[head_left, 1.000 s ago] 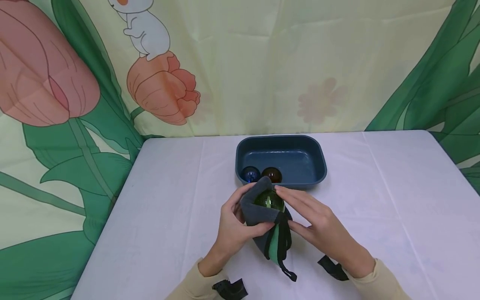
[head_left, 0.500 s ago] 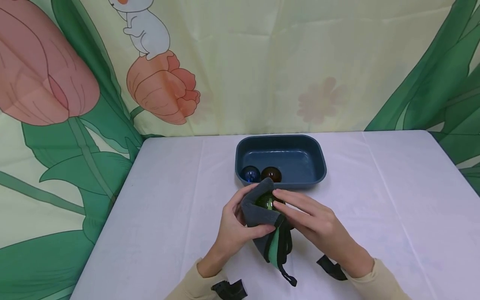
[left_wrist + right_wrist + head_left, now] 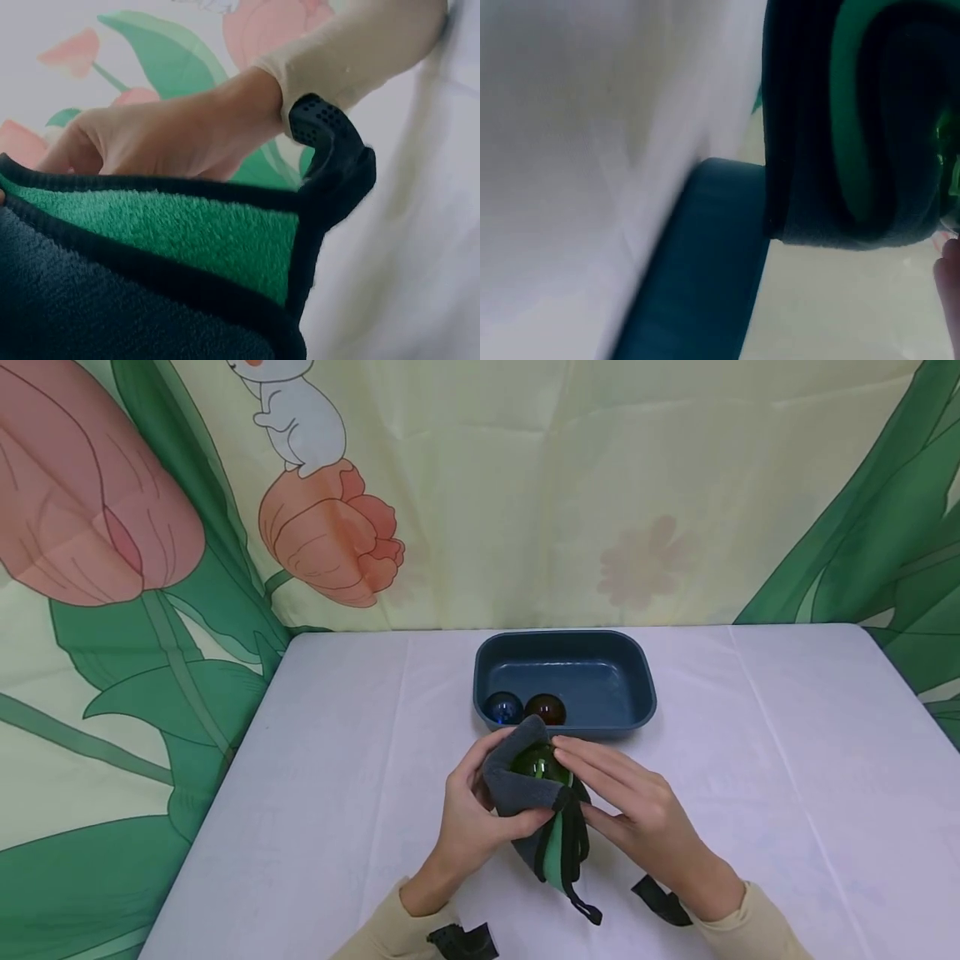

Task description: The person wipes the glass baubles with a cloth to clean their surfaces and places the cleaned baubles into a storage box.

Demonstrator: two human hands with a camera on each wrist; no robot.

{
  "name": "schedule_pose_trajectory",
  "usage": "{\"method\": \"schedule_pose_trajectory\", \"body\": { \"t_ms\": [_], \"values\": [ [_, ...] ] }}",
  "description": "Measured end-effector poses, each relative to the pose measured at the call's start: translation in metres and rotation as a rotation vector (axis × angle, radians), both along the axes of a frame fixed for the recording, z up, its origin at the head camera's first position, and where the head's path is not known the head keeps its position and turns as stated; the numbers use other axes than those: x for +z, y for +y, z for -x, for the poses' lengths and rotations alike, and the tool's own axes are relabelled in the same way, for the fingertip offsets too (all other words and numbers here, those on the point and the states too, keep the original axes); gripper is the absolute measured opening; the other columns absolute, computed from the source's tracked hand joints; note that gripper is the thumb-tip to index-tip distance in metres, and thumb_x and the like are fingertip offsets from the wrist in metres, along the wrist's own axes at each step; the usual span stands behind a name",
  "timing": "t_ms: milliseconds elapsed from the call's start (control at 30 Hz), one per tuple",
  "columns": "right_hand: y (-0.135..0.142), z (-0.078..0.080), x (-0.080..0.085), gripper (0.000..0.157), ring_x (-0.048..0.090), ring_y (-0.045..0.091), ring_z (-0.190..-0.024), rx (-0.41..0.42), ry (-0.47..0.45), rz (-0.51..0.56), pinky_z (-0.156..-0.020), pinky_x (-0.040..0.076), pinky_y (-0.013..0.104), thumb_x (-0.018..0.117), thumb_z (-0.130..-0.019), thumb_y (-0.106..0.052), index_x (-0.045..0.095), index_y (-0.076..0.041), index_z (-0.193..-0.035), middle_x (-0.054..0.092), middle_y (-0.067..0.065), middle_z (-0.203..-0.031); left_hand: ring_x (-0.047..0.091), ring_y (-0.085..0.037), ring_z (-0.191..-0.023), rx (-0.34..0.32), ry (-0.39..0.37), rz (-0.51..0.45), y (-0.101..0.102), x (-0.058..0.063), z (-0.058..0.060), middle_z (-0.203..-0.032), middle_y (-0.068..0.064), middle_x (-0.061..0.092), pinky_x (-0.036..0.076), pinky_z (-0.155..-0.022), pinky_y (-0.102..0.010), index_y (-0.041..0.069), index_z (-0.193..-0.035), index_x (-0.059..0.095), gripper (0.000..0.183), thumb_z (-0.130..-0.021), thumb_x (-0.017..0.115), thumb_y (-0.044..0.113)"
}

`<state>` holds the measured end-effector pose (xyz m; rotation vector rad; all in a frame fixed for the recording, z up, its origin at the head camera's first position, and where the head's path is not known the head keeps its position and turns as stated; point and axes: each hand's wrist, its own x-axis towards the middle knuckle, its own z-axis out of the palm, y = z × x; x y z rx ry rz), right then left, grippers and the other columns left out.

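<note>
In the head view, my left hand (image 3: pixel 480 818) holds a folded grey and green cloth (image 3: pixel 517 789) with black edging, thumb across its near side. A green glass ball (image 3: pixel 538 762) sits in the fold, its upper part showing. My right hand (image 3: pixel 641 806) holds the ball's right side, fingertips on top and thumb lower down by the cloth's edge. In the left wrist view the cloth (image 3: pixel 165 232) shows its green inner face. The right wrist view has the cloth's fold (image 3: pixel 855 150), a sliver of the ball (image 3: pixel 950 161) and a fingertip (image 3: pixel 949 274).
Just behind the hands stands a dark blue tray (image 3: pixel 600 681). A blue glass ball (image 3: pixel 503 707) and a brown glass ball (image 3: pixel 545 708) lie in its near left corner. A white cloth covers the table (image 3: pixel 337 760); a printed curtain (image 3: pixel 525 510) hangs behind.
My right fingers shifted over the green ball, covering more of it half a second ago, then drew back to its right edge. The left hand keeps its hold on the cloth.
</note>
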<state>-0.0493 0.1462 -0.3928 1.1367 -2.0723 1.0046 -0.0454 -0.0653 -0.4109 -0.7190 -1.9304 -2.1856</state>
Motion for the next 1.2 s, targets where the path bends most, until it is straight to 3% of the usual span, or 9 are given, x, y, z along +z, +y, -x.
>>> {"method": "schedule_pose_trajectory", "body": {
  "t_ms": [233,433,600,667,833,933,1000,1133,1200],
  "values": [
    [0.0,-0.0004,0.0063,0.04,0.055,0.023,-0.129,0.021,0.062,-0.057,-0.109,0.039,0.021,0.045,-0.106,-0.027,0.064,0.001,-0.128,0.06,0.018,-0.134,0.063,-0.024,-0.113,-0.012,0.017,-0.008,0.0002,0.0032,-0.0007,-0.131,-0.021,0.059,0.054,-0.096,-0.037,0.005,-0.14,0.049,0.069,-0.081,0.082,0.015],
    [-0.0011,-0.0021,0.0071,0.041,0.057,0.023,-0.125,0.018,0.038,-0.043,-0.107,0.039,0.02,0.046,-0.106,-0.03,0.067,0.0,-0.124,0.062,0.017,-0.132,0.064,-0.024,-0.112,-0.002,0.0,0.015,0.0001,0.0042,-0.0017,-0.132,-0.019,0.06,0.054,-0.097,-0.036,0.006,-0.14,0.05,0.074,-0.073,0.08,-0.007],
    [-0.0002,-0.0045,0.0065,0.042,0.057,0.021,-0.126,0.015,-0.032,-0.011,-0.105,0.042,0.019,0.048,-0.105,-0.029,0.064,0.001,-0.129,0.062,0.015,-0.134,0.063,-0.025,-0.113,-0.005,0.021,0.059,0.0001,0.0044,-0.0029,-0.134,-0.017,0.058,0.053,-0.098,-0.037,0.009,-0.143,0.047,0.079,-0.073,0.08,-0.007],
    [0.0011,-0.0062,0.0065,0.038,0.057,0.018,-0.127,0.013,-0.113,0.007,-0.105,0.042,0.018,0.063,-0.098,-0.016,0.061,0.0,-0.133,0.062,0.014,-0.136,0.063,-0.025,-0.113,-0.005,0.032,0.073,0.0003,0.0042,-0.0033,-0.135,-0.016,0.057,0.053,-0.099,-0.037,0.009,-0.144,0.045,0.08,-0.074,0.08,-0.006],
    [0.0042,-0.0099,0.0072,0.078,0.055,0.011,-0.13,-0.014,-0.318,0.015,-0.105,0.041,0.017,0.075,-0.067,0.019,0.057,-0.005,-0.139,0.061,0.009,-0.138,0.064,-0.025,-0.113,0.008,0.025,0.082,0.0003,0.0035,-0.0025,-0.134,-0.016,0.058,0.053,-0.099,-0.038,0.008,-0.143,0.046,0.078,-0.074,0.08,-0.005],
    [0.0047,-0.0091,0.0082,0.075,0.055,0.012,-0.129,-0.004,-0.342,0.004,-0.104,0.043,0.017,0.077,-0.07,0.015,0.057,-0.006,-0.139,0.061,0.009,-0.139,0.064,-0.024,-0.113,0.009,0.01,0.077,-0.0006,0.0035,-0.0018,-0.132,-0.017,0.059,0.053,-0.098,-0.037,0.007,-0.142,0.048,0.077,-0.073,0.08,-0.006],
    [0.005,-0.0074,0.009,0.061,0.055,0.012,-0.13,0.016,-0.316,0.005,-0.102,0.043,0.017,0.079,-0.081,-0.002,0.057,-0.005,-0.138,0.06,0.009,-0.139,0.065,-0.024,-0.112,0.009,0.003,0.074,-0.0014,0.0038,-0.0019,-0.131,-0.018,0.06,0.053,-0.098,-0.037,0.007,-0.141,0.048,0.077,-0.073,0.081,-0.007],
    [0.0051,-0.0033,0.0104,0.047,0.052,0.014,-0.132,0.065,-0.198,-0.015,-0.102,0.043,0.017,0.058,-0.099,-0.033,0.06,-0.004,-0.135,0.059,0.011,-0.14,0.065,-0.024,-0.112,0.01,0.005,0.071,-0.0021,0.0038,-0.0023,-0.131,-0.018,0.06,0.053,-0.097,-0.036,0.007,-0.142,0.048,0.077,-0.073,0.081,-0.006],
    [0.0046,-0.0015,0.0105,0.046,0.051,0.016,-0.134,0.087,-0.132,-0.03,-0.103,0.042,0.018,0.05,-0.102,-0.035,0.061,-0.003,-0.133,0.058,0.012,-0.14,0.065,-0.024,-0.112,0.008,0.002,0.064,-0.0022,0.0039,-0.0023,-0.132,-0.018,0.06,0.054,-0.097,-0.036,0.008,-0.142,0.048,0.077,-0.073,0.08,-0.007]
  ]
}}
